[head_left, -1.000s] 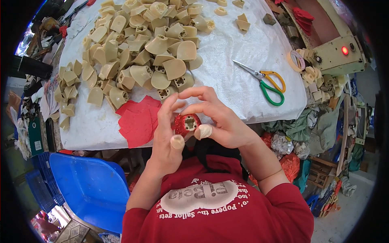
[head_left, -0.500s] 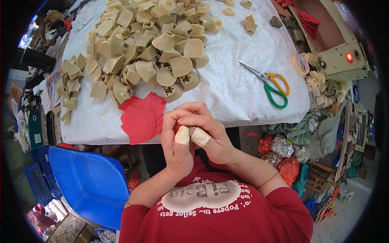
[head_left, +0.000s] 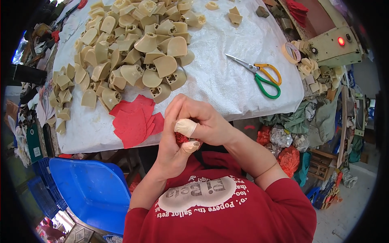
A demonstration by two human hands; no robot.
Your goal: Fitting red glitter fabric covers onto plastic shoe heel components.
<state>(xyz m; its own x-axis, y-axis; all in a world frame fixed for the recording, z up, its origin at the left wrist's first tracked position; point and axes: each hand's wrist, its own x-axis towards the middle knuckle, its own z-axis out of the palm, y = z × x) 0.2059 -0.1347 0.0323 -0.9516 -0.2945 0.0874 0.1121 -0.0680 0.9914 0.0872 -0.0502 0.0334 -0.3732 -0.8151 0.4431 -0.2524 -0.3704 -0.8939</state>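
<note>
Close to my chest at the table's front edge, my left hand (head_left: 167, 150) and my right hand (head_left: 208, 123) are both closed round a small red piece (head_left: 181, 139). Its surface looks rough, and fingers cover most of it, so its full shape is hidden. Both thumbs wear pale finger covers; the right thumb lies above the red piece and the left one below it. Just left of my hands, several flat red cut pieces (head_left: 131, 126) overlap on the table. Behind them spreads a big heap of beige plastic shoe heels (head_left: 165, 66).
White sheeting (head_left: 214, 89) covers the table. Scissors (head_left: 255, 69) with yellow and green handles lie at the right, open-bladed. A tape roll (head_left: 291, 52) and a machine box (head_left: 336, 46) with a red light stand beyond. A blue tub (head_left: 89, 190) sits below left.
My thumbs have moved apart, the right one up and the left one down, uncovering more of the red piece. The whole view has shifted slightly.
</note>
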